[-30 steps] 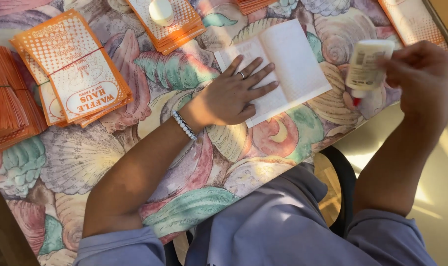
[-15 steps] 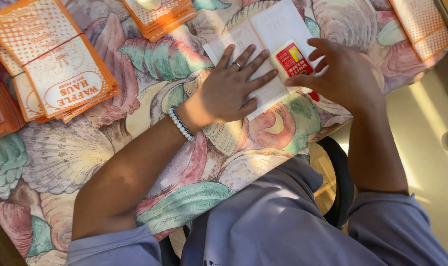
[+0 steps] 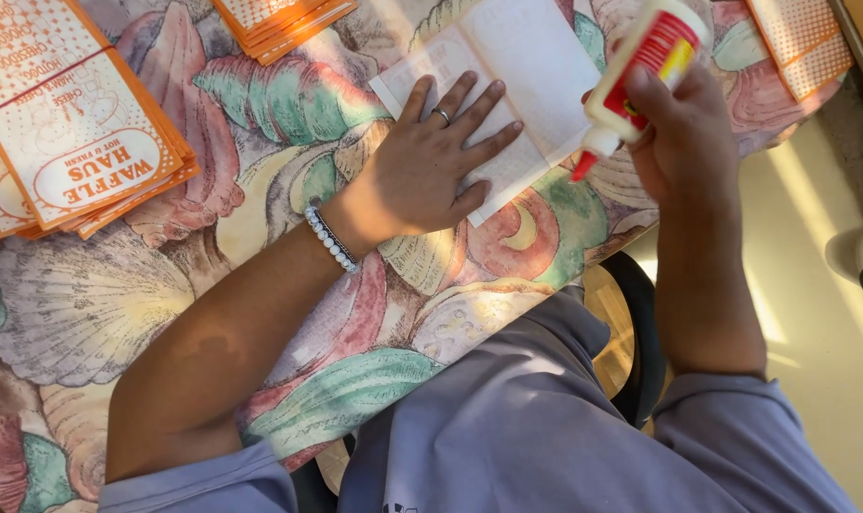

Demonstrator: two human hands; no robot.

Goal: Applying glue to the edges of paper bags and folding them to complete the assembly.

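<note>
Only 1 view here, the head cam looking straight down, so here's how it reads.

Your left hand (image 3: 429, 166) is flat on the white paper sheet (image 3: 507, 85), fingers spread wide, pinning it against the shell-print tablecloth (image 3: 118, 304). It hasn't budged from that spot compared with half a second back, so the sheet is held steady and sits where it was, near the table's edge right in front of you.

The change is all on the other side. Your right hand (image 3: 683, 133) was down over the sheet's right edge a moment ago with the glue bottle (image 3: 640, 66) mostly hidden under it. Now it's lifted clear, wrapped around the bottle body, and the bottle is tilted so the red nozzle (image 3: 580, 169) points down, just off the sheet's right edge. I can't tell if the tip touches anything, and I can't see any glue coming out. My read is you're lined up to run glue along that edge, not past that point yet.

Around that: 1 stack of orange printed bags (image 3: 80, 152) sits well off to the left, another stack (image 3: 284, 19) at the top, and 1 more (image 3: 802, 43) top right. None of them are touched. Beaded bracelet (image 3: 331, 239) on the left wrist.
</note>
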